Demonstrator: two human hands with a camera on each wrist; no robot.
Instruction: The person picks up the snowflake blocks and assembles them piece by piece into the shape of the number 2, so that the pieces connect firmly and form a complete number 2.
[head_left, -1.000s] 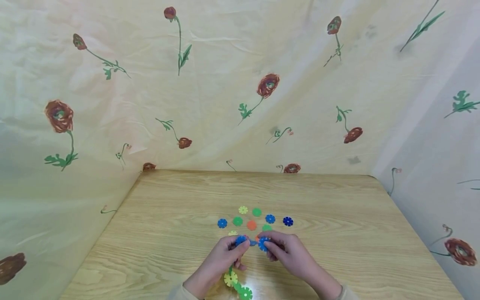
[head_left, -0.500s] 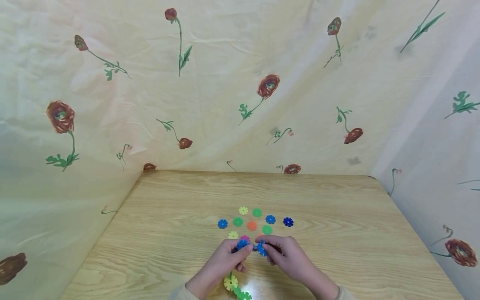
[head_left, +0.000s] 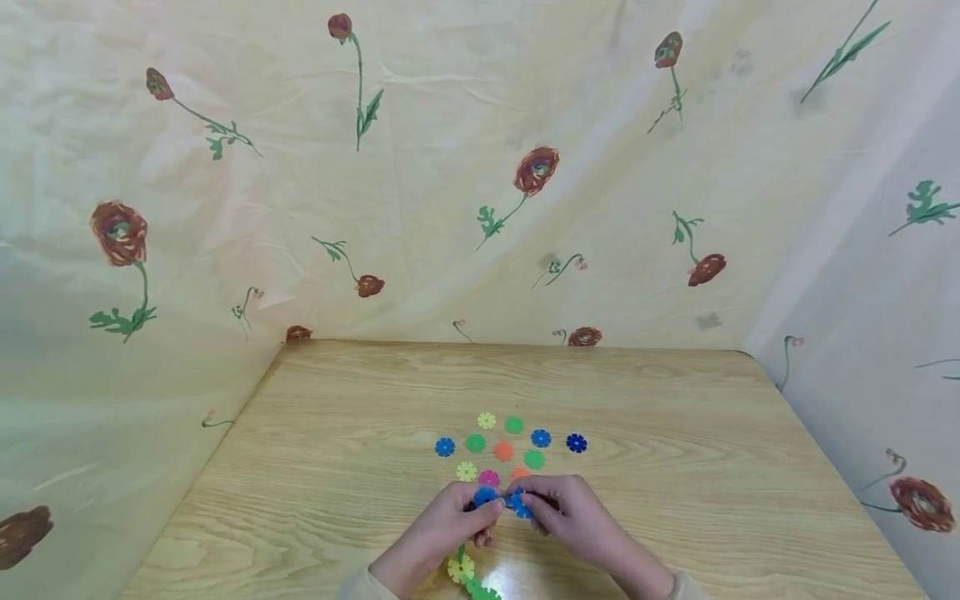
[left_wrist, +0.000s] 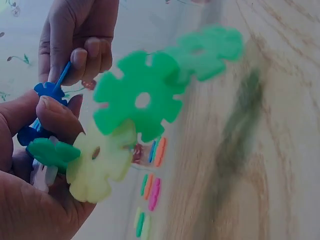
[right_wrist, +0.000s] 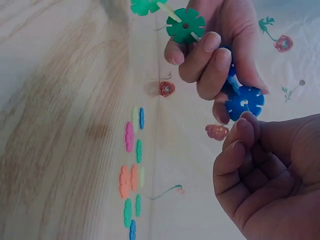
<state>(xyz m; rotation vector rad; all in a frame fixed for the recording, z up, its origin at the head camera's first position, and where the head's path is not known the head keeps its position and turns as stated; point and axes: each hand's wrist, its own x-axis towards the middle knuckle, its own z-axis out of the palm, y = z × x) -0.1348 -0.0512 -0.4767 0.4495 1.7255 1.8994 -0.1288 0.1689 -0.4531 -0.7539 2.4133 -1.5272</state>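
Note:
My left hand grips a chain of notched plastic snowflake discs. Near its thumb is a blue snowflake disc. Lower in the chain hang a pale yellow disc and green discs, seen large in the left wrist view. My right hand pinches another blue snowflake disc between thumb and fingers, right at the chain's blue end. In the right wrist view a blue disc meets the right fingertips. Fingers partly hide where the blue pieces meet.
Several loose snowflake discs lie flat on the wooden table beyond the hands, among them a pink disc, an orange disc and a dark blue disc. A flower-printed cloth surrounds the table's back and sides.
Both hands have shifted slightly toward the body, and the right hand's blue disc has come nearer the left hand's. The pink disc on the table has come into fuller view.

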